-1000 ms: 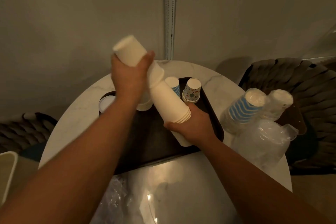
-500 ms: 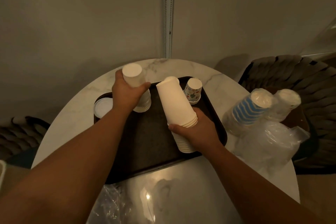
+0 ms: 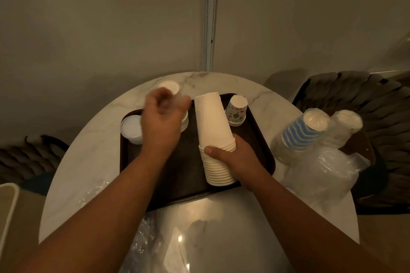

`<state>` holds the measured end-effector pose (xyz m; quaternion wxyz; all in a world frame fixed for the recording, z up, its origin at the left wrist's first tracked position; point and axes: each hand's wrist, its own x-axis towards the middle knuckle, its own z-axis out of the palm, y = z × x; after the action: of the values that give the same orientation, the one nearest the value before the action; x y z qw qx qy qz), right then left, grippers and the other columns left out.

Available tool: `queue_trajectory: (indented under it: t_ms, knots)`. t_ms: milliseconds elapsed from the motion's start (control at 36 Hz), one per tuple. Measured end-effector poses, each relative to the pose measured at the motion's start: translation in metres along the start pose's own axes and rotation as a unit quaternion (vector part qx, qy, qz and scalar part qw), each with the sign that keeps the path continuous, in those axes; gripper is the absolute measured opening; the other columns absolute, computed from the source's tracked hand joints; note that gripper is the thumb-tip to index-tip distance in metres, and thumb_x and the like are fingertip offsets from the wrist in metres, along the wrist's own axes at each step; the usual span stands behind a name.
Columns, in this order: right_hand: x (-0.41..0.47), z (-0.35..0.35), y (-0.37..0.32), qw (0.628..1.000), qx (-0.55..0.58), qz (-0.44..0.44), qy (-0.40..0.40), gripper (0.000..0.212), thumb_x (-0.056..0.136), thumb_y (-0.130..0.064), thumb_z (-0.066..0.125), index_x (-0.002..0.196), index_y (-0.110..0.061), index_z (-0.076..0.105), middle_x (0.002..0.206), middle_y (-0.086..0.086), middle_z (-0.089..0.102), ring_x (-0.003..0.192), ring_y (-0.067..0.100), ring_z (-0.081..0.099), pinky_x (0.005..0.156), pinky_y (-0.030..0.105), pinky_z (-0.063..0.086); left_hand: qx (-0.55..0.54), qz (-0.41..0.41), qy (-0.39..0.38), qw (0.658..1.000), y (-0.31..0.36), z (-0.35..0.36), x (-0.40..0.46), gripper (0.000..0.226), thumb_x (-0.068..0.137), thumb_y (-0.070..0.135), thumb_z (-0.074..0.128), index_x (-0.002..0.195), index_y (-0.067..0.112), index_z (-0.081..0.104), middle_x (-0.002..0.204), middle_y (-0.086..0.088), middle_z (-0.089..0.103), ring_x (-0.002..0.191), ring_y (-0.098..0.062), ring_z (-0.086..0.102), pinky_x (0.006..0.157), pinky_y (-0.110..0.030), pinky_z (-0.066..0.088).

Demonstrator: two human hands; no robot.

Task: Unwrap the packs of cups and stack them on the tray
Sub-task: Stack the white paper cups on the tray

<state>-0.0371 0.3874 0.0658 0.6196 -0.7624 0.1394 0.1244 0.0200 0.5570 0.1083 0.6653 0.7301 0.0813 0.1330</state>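
A dark tray (image 3: 177, 162) lies on a round marble table (image 3: 88, 162). My right hand (image 3: 235, 157) grips a tall stack of upside-down white cups (image 3: 213, 126) that stands on the tray's right half. At the tray's rear left stands a shorter white cup stack (image 3: 169, 87). My left hand (image 3: 162, 122), blurred, hovers just in front of it with fingers loosely curled and nothing in them. A short stack of patterned cups (image 3: 237, 109) stands at the tray's rear right. A low white stack (image 3: 132, 127) sits in the tray's left corner.
Two wrapped packs lean at the table's right edge: blue-striped cups (image 3: 304, 133) and white cups (image 3: 343, 126), above crumpled clear plastic (image 3: 321, 175). More clear wrap (image 3: 142, 248) lies at the near edge. Woven chairs stand right (image 3: 377, 106) and left (image 3: 28, 157).
My left hand set its short white stack down at the tray's rear left and let go of it. My right hand stood the tall stack upright on the tray.
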Motion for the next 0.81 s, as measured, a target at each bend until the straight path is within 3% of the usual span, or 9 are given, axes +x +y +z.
queue_trajectory:
  t_ms: [56,83,139,194,306,444,639,750,806]
  knots:
    - [-0.005,0.003,-0.006,0.999,0.018,-0.002,-0.038,0.084,0.048,-0.057,0.089,0.12,-0.024,0.059,0.109,-0.006,0.07,0.099,0.011,0.067,0.083,0.029,0.055,-0.045,-0.087,-0.1,0.99,0.006,0.009,-0.012,0.061,0.079,0.025,0.08,0.13,0.009,0.051,0.112,0.003,0.065,0.096,0.003,0.066,0.086,-0.022,0.055]
    - [-0.007,0.005,-0.008,0.998,0.022,-0.003,-0.057,0.08,0.051,-0.051,0.089,0.12,-0.022,0.06,0.109,-0.004,0.071,0.098,0.011,0.068,0.081,0.027,0.055,-0.061,-0.123,-0.132,0.982,0.006,0.012,-0.014,0.068,0.072,0.032,0.084,0.128,0.012,0.053,0.113,0.0,0.068,0.099,-0.004,0.068,0.089,-0.031,0.057]
    - [-0.011,0.01,-0.012,0.997,0.012,-0.005,-0.082,0.075,0.053,-0.046,0.09,0.118,-0.021,0.062,0.108,-0.003,0.072,0.098,0.011,0.068,0.082,0.028,0.055,-0.066,-0.156,-0.148,0.974,0.006,0.014,-0.018,0.074,0.057,0.041,0.087,0.121,0.016,0.059,0.11,-0.004,0.072,0.1,-0.019,0.07,0.089,-0.048,0.057]
    - [-0.012,0.015,-0.012,0.997,-0.004,-0.008,-0.075,0.08,0.047,-0.051,0.09,0.117,-0.023,0.062,0.107,-0.004,0.072,0.097,0.01,0.068,0.086,0.033,0.056,-0.058,-0.169,-0.126,0.976,0.008,0.015,-0.02,0.073,0.052,0.04,0.088,0.115,0.016,0.061,0.105,-0.007,0.073,0.096,-0.023,0.071,0.086,-0.052,0.057]
    - [-0.015,0.022,-0.013,0.998,-0.061,-0.017,-0.027,0.087,0.039,-0.06,0.085,0.116,-0.026,0.061,0.108,-0.008,0.069,0.098,0.007,0.066,0.089,0.035,0.055,-0.024,-0.158,-0.065,0.985,0.006,0.018,-0.023,0.053,0.052,0.039,0.086,0.098,0.025,0.062,0.099,-0.003,0.072,0.091,-0.02,0.071,0.083,-0.05,0.058]
    - [-0.02,0.026,-0.021,0.99,-0.129,-0.046,0.014,0.075,0.055,-0.048,0.09,0.119,-0.026,0.057,0.113,-0.008,0.063,0.102,0.008,0.059,0.081,0.022,0.044,0.005,-0.145,-0.007,0.989,0.002,0.019,-0.026,0.045,0.062,0.035,0.09,0.092,0.03,0.057,0.1,0.001,0.069,0.091,-0.017,0.068,0.084,-0.048,0.058]
    - [-0.018,0.029,-0.025,0.979,-0.175,-0.087,0.064,0.075,0.055,-0.05,0.089,0.119,-0.027,0.057,0.12,-0.005,0.064,0.11,0.013,0.06,0.083,0.02,0.043,-0.01,-0.145,0.043,0.988,0.006,0.024,-0.025,0.072,0.044,0.055,0.083,0.103,0.021,0.062,0.098,0.0,0.07,0.087,-0.015,0.069,0.08,-0.043,0.059]
    - [-0.012,0.023,-0.023,0.979,-0.171,-0.08,0.072,0.074,0.052,-0.049,0.09,0.115,-0.027,0.058,0.115,-0.005,0.065,0.105,0.013,0.061,0.086,0.028,0.049,0.016,-0.114,0.051,0.992,0.022,0.023,-0.007,0.047,0.061,0.043,0.088,0.095,0.023,0.062,0.09,0.007,0.068,0.082,-0.009,0.067,0.074,-0.032,0.055]
    - [-0.009,0.017,-0.018,0.98,-0.174,-0.069,0.073,0.076,0.053,-0.046,0.09,0.118,-0.025,0.057,0.115,-0.005,0.063,0.1,0.01,0.058,0.082,0.028,0.047,0.004,-0.076,0.07,0.995,0.039,0.017,0.018,0.045,0.06,0.044,0.088,0.091,0.023,0.062,0.086,0.008,0.068,0.077,-0.007,0.067,0.069,-0.029,0.054]
